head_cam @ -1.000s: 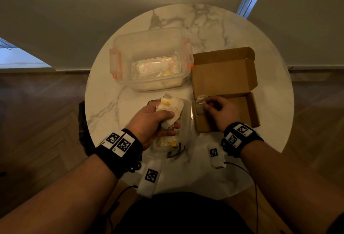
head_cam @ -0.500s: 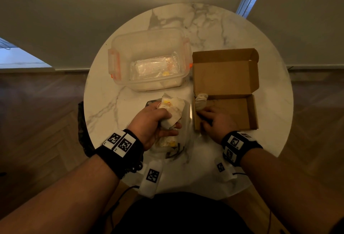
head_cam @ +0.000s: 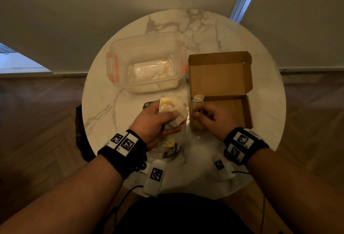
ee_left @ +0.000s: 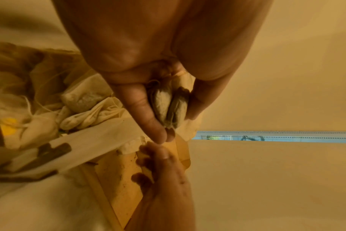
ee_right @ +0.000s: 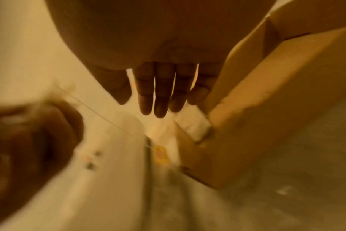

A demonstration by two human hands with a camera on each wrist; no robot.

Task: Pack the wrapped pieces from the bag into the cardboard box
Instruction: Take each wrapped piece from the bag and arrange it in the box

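The left hand (head_cam: 156, 120) stays curled round a bunch of wrapped pieces (head_cam: 172, 109), pale tea-bag-like sachets with a yellow tag showing, and holds them above the bag (head_cam: 172, 146), which lies on the marble table (head_cam: 115, 101) under the wrist; the left wrist view shows finger and thumb pinched round two folded sachets, with more loose ones and their strings in the open bag below. The right hand (head_cam: 214, 116) has drawn back: a second ago it was inside the cardboard box (head_cam: 240, 111) at the near-left corner, and now it sits over the box's left wall, on the way toward the left hand. One wrapped piece (head_cam: 197, 100) stands in that corner, leaning on the wall, apart from the fingers. The right wrist view, though blurred, shows the fingers (ee_right: 157, 93) nearly straight and close together with nothing between them, so this hand is loose and empty. That suggests one piece is packed and the next pick is starting, probably from the bunch in the left hand. The box floor is mostly bare, so the task looks early. A clear tub (head_cam: 145, 62) with orange clips stands behind, holding a transparent packet.
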